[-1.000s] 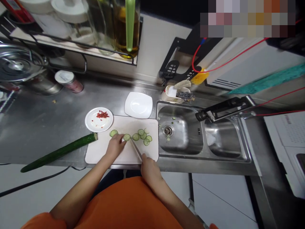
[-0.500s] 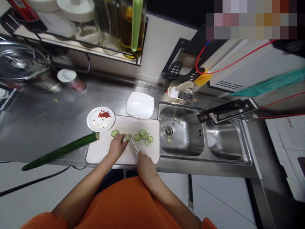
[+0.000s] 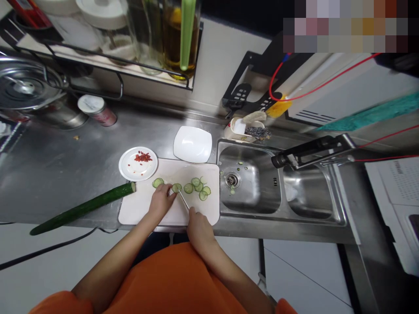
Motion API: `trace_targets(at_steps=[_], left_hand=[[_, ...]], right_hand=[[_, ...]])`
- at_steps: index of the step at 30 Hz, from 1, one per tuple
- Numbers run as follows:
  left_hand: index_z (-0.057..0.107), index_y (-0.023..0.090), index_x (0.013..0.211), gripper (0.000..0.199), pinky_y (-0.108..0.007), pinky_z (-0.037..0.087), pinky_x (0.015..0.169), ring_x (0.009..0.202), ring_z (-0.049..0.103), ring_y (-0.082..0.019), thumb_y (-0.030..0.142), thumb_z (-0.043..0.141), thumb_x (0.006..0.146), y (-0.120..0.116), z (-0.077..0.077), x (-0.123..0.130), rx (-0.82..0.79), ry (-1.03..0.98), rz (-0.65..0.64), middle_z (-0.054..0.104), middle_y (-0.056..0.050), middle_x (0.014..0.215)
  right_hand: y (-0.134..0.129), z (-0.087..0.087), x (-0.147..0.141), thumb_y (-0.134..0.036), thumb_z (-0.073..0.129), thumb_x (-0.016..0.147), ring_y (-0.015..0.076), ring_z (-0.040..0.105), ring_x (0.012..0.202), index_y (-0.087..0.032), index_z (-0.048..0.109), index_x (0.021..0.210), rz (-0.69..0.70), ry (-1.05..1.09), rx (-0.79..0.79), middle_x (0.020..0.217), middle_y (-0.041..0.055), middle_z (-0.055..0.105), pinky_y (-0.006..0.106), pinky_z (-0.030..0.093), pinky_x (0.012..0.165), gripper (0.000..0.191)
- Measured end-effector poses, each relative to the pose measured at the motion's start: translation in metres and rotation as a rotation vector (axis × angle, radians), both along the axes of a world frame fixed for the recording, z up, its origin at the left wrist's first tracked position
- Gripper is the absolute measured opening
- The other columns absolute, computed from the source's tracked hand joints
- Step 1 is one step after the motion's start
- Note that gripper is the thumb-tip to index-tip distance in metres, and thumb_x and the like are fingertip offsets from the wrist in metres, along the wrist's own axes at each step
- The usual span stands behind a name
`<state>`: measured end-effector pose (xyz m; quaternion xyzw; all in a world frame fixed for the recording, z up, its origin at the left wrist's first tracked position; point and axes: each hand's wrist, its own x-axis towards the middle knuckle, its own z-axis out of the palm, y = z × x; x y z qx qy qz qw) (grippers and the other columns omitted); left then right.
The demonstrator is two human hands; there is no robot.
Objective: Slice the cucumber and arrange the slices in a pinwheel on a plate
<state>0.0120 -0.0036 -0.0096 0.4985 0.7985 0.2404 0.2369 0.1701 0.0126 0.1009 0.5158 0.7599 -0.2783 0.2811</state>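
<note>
Nearest: orange shirt (image 3: pixel 170 283), both forearms reaching up to the counter. Right hand (image 3: pixel 201 227) has its fingers wrapped round the knife (image 3: pixel 184 200), handle mostly hidden in the fist; blade points up and left, tip at the near edge of a cucumber slice (image 3: pixel 176 188). Left hand (image 3: pixel 160 203) is on the board just left of the blade, fingers bent, fingertips at that same slice; can't tell if it's pinched or only touched. All this sits over the white cutting board (image 3: pixel 140 209), near the counter's front edge. Slice cluster (image 3: pixel 195 182) lies on the board right of the knife, some overlapping. More slices (image 3: pixel 158 182) lie on the left part, just beyond the left hand. Big cucumber (image 3: pixel 85 210) lies aslant on the steel counter (image 3: pixel 75 170), cut end at the board's left edge. Round plate (image 3: pixel 134 170) with red pieces (image 3: pixel 143 156) is by the board's far left corner; squarish white dish (image 3: pixel 192 145) just behind the board. Sink (image 3: pixel 252 185) to the right, green scraps around its drain (image 3: pixel 232 179). Farther back: caddy (image 3: pixel 237 136) with a wire scourer (image 3: pixel 258 132) behind the sink, pink can (image 3: pixel 104 117) and lidded pot (image 3: pixel 59 115) at left, rack (image 3: pixel 163 80) above holding jars (image 3: pixel 118 46) and an amber bottle (image 3: pixel 172 41).
</note>
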Motion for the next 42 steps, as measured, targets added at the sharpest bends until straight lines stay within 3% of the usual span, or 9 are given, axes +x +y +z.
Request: trace_targets(at_steps=[6,14,20,22,27,32,38,42], left_hand=[[0.062,0.019,0.105,0.030,-0.032,0.048,0.082,0.086,0.059,-0.020,0.028,0.060,0.077,0.000,-0.001,-0.001,-0.007,-0.014,-0.016,0.063,-0.007,0.092],[0.062,0.018,0.097,0.025,-0.034,0.047,0.082,0.088,0.059,-0.022,0.025,0.061,0.073,0.007,0.006,0.000,-0.040,-0.029,0.018,0.064,-0.007,0.090],[0.058,0.021,0.075,0.007,-0.027,0.042,0.065,0.066,0.055,-0.015,0.026,0.060,0.072,0.012,0.018,0.003,-0.087,-0.074,0.049,0.058,0.000,0.070],[0.056,0.021,0.070,0.009,-0.025,0.040,0.062,0.062,0.053,-0.013,0.028,0.058,0.075,0.011,0.023,0.001,-0.105,-0.109,0.063,0.057,0.002,0.063],[0.058,0.021,0.070,0.018,-0.025,0.041,0.064,0.062,0.055,-0.014,0.038,0.057,0.076,0.003,0.029,-0.023,-0.090,-0.152,0.253,0.061,0.003,0.063],[0.062,0.020,0.080,0.016,-0.028,0.045,0.073,0.072,0.061,-0.017,0.034,0.055,0.075,-0.003,0.022,-0.049,-0.058,-0.092,0.373,0.067,-0.001,0.076],[0.063,0.018,0.087,0.020,-0.034,0.045,0.078,0.079,0.058,-0.021,0.033,0.052,0.079,-0.001,0.016,-0.044,0.014,0.110,0.220,0.064,-0.007,0.080],[0.064,0.019,0.100,0.028,-0.032,0.046,0.081,0.084,0.058,-0.020,0.034,0.058,0.078,0.013,0.016,-0.015,0.048,0.010,-0.002,0.063,-0.007,0.092]], right_hand=[[0.001,-0.003,-0.003,0.002,0.032,0.087,0.0226,0.064,0.100,-0.014,0.050,0.117,-0.011,0.006,-0.027,0.100,0.0138,0.067,0.028,0.048,0.075,0.038],[-0.006,-0.008,0.011,0.001,0.032,0.086,0.0227,0.063,0.100,-0.014,0.051,0.118,-0.015,0.014,-0.060,0.101,0.0149,0.066,0.027,0.046,0.077,0.040],[-0.008,0.001,0.039,-0.001,0.031,0.085,0.0226,0.063,0.098,-0.016,0.053,0.116,-0.053,-0.017,-0.150,0.099,0.0128,0.067,0.027,0.045,0.075,0.040],[-0.008,0.002,0.043,0.000,0.031,0.084,0.0229,0.063,0.097,-0.017,0.054,0.114,-0.059,-0.021,-0.165,0.100,0.0128,0.067,0.028,0.044,0.075,0.041],[-0.009,0.001,0.044,0.003,0.030,0.082,0.0237,0.063,0.096,-0.016,0.052,0.117,-0.071,-0.006,-0.139,0.097,0.0135,0.067,0.028,0.043,0.074,0.045],[-0.007,0.000,0.044,0.002,0.030,0.083,0.0231,0.063,0.096,-0.017,0.053,0.114,-0.073,0.002,-0.144,0.094,0.0127,0.066,0.027,0.043,0.071,0.042],[-0.006,0.002,0.046,0.000,0.030,0.085,0.0234,0.064,0.095,-0.018,0.053,0.112,-0.067,-0.008,-0.146,0.096,0.0127,0.067,0.027,0.043,0.069,0.040],[-0.007,0.004,0.050,0.000,0.031,0.083,0.0249,0.064,0.094,-0.017,0.054,0.111,-0.046,0.001,-0.134,0.096,0.0132,0.067,0.028,0.043,0.069,0.040]])
